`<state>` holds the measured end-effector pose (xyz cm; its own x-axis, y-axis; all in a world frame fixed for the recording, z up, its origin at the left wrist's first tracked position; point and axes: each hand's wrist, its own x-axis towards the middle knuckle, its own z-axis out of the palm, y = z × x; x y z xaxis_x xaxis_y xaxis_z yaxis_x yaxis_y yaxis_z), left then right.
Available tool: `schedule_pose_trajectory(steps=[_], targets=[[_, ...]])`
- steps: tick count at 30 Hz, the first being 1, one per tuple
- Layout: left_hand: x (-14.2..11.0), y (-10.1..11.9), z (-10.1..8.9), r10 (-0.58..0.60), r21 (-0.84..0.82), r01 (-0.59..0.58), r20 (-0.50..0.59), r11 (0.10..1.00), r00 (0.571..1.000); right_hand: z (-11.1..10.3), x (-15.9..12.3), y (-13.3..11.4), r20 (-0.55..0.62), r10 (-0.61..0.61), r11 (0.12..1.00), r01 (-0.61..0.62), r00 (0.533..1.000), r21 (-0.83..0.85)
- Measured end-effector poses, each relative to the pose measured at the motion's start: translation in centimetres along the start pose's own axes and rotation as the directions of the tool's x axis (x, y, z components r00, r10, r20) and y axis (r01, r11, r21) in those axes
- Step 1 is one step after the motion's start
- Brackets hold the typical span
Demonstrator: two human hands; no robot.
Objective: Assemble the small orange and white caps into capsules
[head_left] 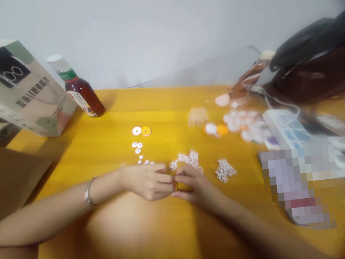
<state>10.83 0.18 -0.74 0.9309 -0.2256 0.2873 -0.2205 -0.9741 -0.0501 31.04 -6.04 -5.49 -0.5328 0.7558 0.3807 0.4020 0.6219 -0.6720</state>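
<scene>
My left hand (149, 182), with a silver bangle on its wrist, is closed, its fingertips meeting those of my right hand (197, 187) over the table. Between the fingertips shows the edge of a small orange round piece (175, 185), mostly hidden and held by both hands. Just beyond the hands lie white openwork pieces (190, 158), and a second cluster of openwork pieces (225, 170) is to the right. Past my left hand are small white discs (137, 146). Farther back, a white ring-shaped disc (136, 131) touches an orange ring-shaped disc (146, 131).
On the yellow table (126, 243), a sauce bottle (84, 96) and paper bag (28, 92) stand back left. Rightward are beige pieces (197, 116), a blurred pile of white and orange pieces (243, 121), a brown-labelled bottle (249, 75), a dark bag (314, 63) and a pixelated object (294, 186).
</scene>
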Motion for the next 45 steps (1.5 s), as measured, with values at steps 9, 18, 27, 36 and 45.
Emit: schedule_pose_trajectory(steps=[9,18,27,36,45], targets=[[0.2,0.5,-0.9,0.043,0.004,-0.045,0.167,0.999,0.985,0.0,-0.1,0.1,-0.005,0.006,1.000,-0.006,1.000,0.008],[1.0,0.5,-1.6,0.127,0.049,-0.136,0.159,0.990,0.979,-0.1,0.1,-0.4,0.009,0.034,0.999,-0.034,0.999,-0.019],[1.0,2.0,-1.4,0.047,0.122,-0.074,0.209,0.990,0.977,0.6,-0.2,-0.1,0.018,-0.008,0.993,0.010,1.000,-0.116],[-1.5,2.7,-0.8,-0.187,0.044,0.184,0.083,0.982,0.979,0.6,-0.2,-0.1,-0.027,-0.036,0.997,0.033,0.999,-0.076],[-1.4,3.8,-1.4,-0.708,-0.314,0.642,-0.187,0.700,0.681,-0.2,0.2,-1.2,-0.074,0.023,0.999,-0.025,0.997,-0.031]])
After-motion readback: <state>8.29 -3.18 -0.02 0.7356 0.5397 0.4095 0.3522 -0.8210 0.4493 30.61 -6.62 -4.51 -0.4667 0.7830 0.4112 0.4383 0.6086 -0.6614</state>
